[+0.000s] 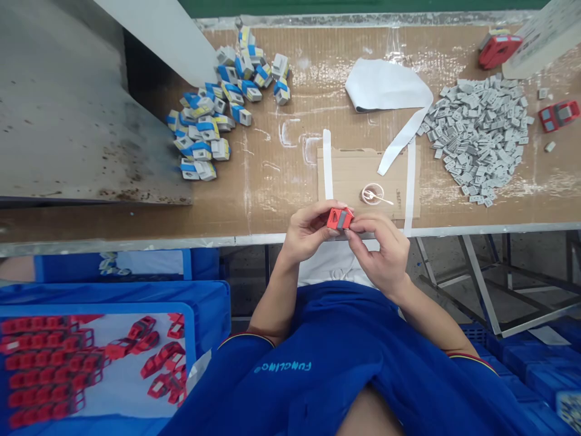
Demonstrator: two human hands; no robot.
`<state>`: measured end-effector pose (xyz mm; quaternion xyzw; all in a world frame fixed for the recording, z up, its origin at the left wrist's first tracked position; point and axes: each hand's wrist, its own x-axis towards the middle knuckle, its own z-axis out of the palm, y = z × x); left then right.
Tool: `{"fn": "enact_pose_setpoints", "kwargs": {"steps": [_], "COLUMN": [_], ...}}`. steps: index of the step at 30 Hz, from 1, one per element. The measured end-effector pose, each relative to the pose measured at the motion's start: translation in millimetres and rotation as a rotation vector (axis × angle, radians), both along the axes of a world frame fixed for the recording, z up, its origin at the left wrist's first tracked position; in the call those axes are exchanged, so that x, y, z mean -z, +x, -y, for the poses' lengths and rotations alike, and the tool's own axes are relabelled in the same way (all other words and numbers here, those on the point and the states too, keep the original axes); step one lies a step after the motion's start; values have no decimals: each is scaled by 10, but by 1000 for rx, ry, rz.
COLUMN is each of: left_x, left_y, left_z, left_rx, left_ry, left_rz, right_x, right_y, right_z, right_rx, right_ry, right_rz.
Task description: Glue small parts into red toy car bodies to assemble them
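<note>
Red plastic, the block [337, 219] is pinched by the fingers of our left hand [305, 235] and right hand [384, 245] at the surface's [281, 194] near edge. We seem to be working its right end, details too small to tell; next calls for a steady hold, with grey pieces [481, 139] beyond.

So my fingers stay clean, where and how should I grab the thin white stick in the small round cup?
Probably pinch the thin white stick by its outer end, from the right: it slants past the rim of the small round cup, leaving that end outside.
</note>
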<state>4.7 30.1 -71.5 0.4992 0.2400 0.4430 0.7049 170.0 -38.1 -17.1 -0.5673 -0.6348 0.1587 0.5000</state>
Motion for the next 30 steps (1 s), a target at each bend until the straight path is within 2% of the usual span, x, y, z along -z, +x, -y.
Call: {"fn": "enact_pose_setpoints", "kwargs": {"steps": [14,20,30], "left_x": [-18,-30,-67], "left_y": [-9,2,-17], "left_z": [25,14,11], "left_rx": [-11,3,9], "left_ry": [-31,-29,-32], "left_rz": [-29,-26,33], "right_x": [-25,-18,29], "right_y": [111,139,103], "right_z": [-19,-40,-8], "right_rx": [-69,-122,-91], "right_ry": [-114,-85,-41], "right_rz": [-22,-4,12]}}
